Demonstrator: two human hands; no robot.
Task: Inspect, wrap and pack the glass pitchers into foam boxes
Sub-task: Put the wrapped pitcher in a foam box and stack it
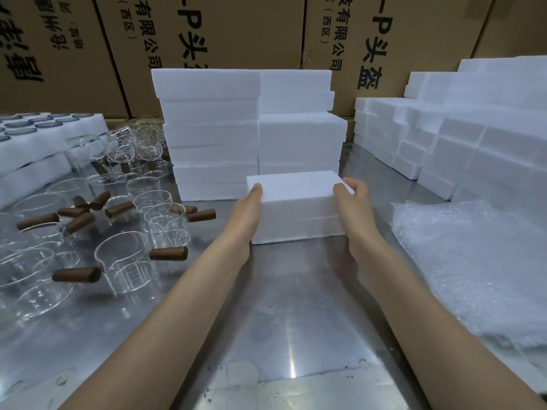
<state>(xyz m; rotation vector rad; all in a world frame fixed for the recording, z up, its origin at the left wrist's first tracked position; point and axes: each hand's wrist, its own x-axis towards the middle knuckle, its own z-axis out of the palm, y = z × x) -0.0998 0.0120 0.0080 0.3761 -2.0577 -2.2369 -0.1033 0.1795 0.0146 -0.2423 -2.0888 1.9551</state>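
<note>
A: Largest first. Cardboard cartons (207, 39) along the back wall, at least four faces in view. On the steel desk (275, 321), two stacks of foam boxes (213, 128) straight ahead and a stepped pile on the right (461, 137), too many to count there.

B: And the one in hand?

A: One closed foam box (299, 208) resting on the desk in front of the stacks. Left hand (245, 211) flat against its left end, thumb over the top edge; right hand (352, 199) curled round the right end. Grip holding the box from both sides.

B: Handling?

A: I'd judge it light and stiff but crumbly at the corners; taking it by the ends suits it, no squeezing.

B: Wrap?

A: One heap of bubble wrap (473, 276), right side. Soft, limp, likely clingy.

B: Pitchers?

A: Glass pitchers (127, 264) with brown wooden handles, left side, roughly a dozen; overlapping glass blurs the count. Fragile, slippery walls, so take them by the handle with a hand under the body.
</note>
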